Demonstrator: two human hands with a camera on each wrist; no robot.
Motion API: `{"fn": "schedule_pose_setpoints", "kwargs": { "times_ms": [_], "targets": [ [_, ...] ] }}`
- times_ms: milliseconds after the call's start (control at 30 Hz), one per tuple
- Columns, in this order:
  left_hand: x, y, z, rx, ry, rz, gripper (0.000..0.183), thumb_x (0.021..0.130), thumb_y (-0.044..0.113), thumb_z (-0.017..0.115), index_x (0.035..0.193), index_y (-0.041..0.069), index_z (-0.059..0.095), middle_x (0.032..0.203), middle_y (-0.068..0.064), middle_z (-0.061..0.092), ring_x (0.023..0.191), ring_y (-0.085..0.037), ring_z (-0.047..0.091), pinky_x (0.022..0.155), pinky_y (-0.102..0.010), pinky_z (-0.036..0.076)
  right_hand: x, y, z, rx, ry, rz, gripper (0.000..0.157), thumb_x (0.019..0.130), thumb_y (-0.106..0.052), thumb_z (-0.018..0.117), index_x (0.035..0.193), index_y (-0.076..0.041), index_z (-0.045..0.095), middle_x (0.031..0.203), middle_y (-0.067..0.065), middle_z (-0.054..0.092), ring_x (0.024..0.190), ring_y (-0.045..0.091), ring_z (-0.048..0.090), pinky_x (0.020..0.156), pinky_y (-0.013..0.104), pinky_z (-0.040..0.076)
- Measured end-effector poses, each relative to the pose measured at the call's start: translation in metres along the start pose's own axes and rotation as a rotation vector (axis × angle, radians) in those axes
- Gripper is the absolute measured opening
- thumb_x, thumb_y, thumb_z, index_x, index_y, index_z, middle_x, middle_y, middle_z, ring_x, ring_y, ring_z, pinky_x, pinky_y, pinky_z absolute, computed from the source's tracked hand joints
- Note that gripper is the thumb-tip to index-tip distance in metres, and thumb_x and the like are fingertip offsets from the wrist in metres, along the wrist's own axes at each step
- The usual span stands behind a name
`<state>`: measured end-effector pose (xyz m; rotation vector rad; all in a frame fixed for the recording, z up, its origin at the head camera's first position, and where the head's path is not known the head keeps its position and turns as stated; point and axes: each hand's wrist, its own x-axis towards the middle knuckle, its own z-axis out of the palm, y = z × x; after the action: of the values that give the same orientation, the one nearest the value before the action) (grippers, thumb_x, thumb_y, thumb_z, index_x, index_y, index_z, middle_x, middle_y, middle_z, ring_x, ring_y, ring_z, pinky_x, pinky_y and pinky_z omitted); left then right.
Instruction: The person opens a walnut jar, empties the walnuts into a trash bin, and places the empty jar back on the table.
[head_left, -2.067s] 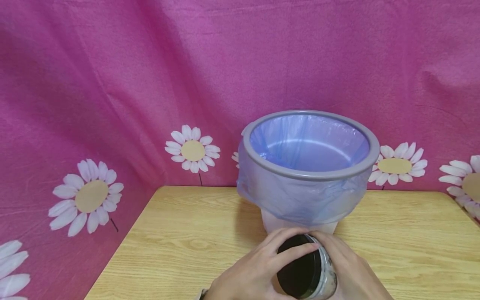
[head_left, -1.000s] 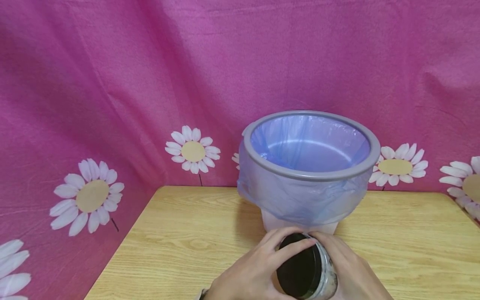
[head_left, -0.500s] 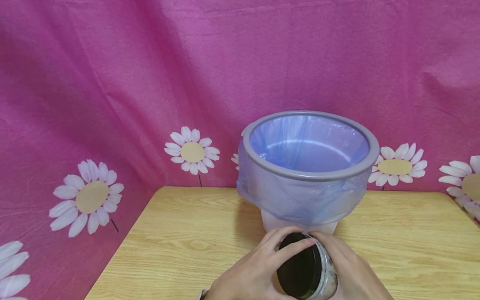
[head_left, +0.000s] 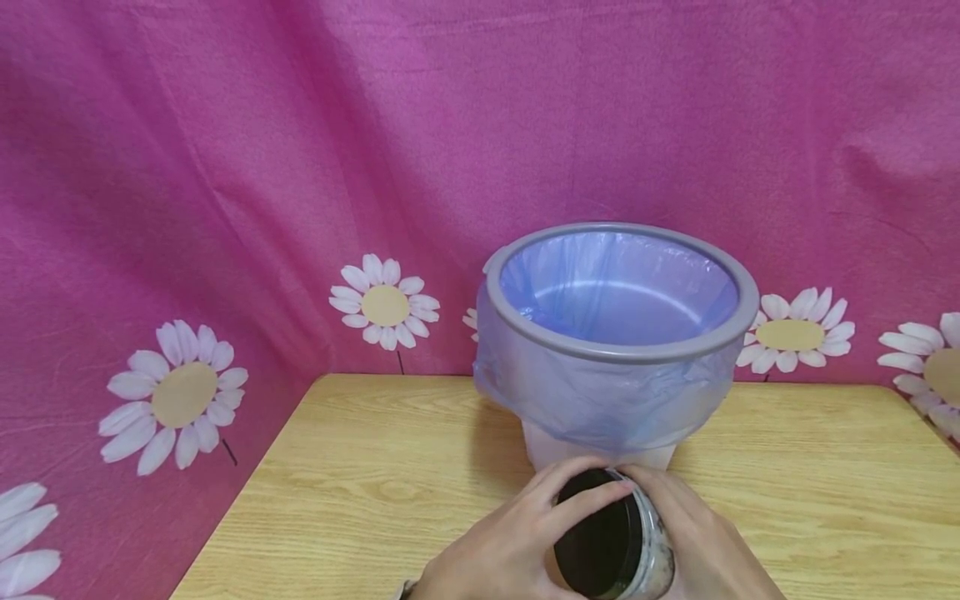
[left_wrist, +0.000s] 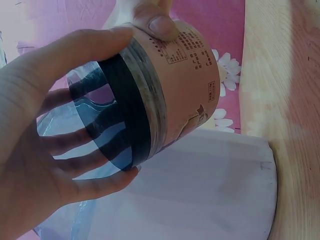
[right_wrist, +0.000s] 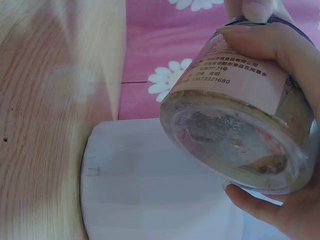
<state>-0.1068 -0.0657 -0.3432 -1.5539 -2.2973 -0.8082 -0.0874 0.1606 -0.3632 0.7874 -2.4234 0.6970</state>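
Observation:
Between my two hands is a clear jar (right_wrist: 235, 135) with a black lid (head_left: 600, 533) and a pinkish printed label (left_wrist: 182, 75). It is tilted, lid to the left, in front of the bin's base. My left hand (head_left: 510, 533) grips the lid, thumb on one edge and fingers spread round the other. My right hand (head_left: 697, 533) holds the jar's body, its thumb lying on the label. In the right wrist view the jar's bottom faces the camera, and dark and brownish contents show through it.
A pale waste bin (head_left: 600, 446) with a grey rim (head_left: 622, 352) and a blue liner bag (head_left: 607, 400) stands just beyond my hands on the wooden table (head_left: 360, 475). A pink flowered cloth (head_left: 450, 125) hangs behind the table and on its left.
Both hands keep their hold on the jar, which stays in the same place. Only a very slight shift of the hands and lid shows.

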Motion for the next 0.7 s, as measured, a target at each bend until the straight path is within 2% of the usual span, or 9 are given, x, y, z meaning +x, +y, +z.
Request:
{"fn": "schedule_pose_setpoints", "kwargs": {
  "times_ms": [133,367,533,700],
  "targets": [
    [-0.0003,0.0007,-0.0001,0.066,0.012,0.003,0.098,0.072,0.042,0.084,0.15,0.017,0.03,0.15,-0.004,0.029,0.136,-0.015,0.031,0.11,-0.024,0.029,-0.0005,0.0001,-0.0005,-0.001,-0.005,0.0,0.111,0.045,-0.072,0.083,0.137,-0.018,0.049,0.124,-0.007,0.054,0.101,0.009,0.054,0.074,0.039,0.056],
    [-0.0004,0.0013,0.0002,-0.089,-0.066,-0.042,0.1,0.074,0.036,0.083,0.153,0.023,0.023,0.155,-0.001,0.017,0.14,-0.014,0.021,0.11,-0.027,0.03,-0.0004,-0.0025,-0.002,0.016,-0.04,0.056,0.109,0.046,-0.071,0.084,0.136,-0.021,0.048,0.124,-0.008,0.054,0.1,0.01,0.055,0.074,0.041,0.056],
    [0.0002,0.0,0.0006,-0.001,-0.015,-0.006,0.098,0.072,0.039,0.084,0.151,0.019,0.028,0.151,-0.003,0.026,0.138,-0.016,0.027,0.11,-0.026,0.029,-0.0003,-0.0019,-0.0019,0.0,-0.029,0.026,0.11,0.046,-0.071,0.083,0.137,-0.019,0.048,0.124,-0.006,0.055,0.099,0.012,0.056,0.073,0.041,0.056],
    [-0.001,0.0001,0.001,0.054,0.027,-0.012,0.102,0.07,0.043,0.085,0.151,0.017,0.028,0.148,-0.004,0.031,0.134,-0.016,0.033,0.109,-0.025,0.031,-0.0003,-0.0028,-0.0027,0.01,-0.04,0.051,0.112,0.046,-0.073,0.082,0.139,-0.02,0.047,0.124,-0.008,0.054,0.1,0.01,0.055,0.074,0.041,0.056]
  ]
}}
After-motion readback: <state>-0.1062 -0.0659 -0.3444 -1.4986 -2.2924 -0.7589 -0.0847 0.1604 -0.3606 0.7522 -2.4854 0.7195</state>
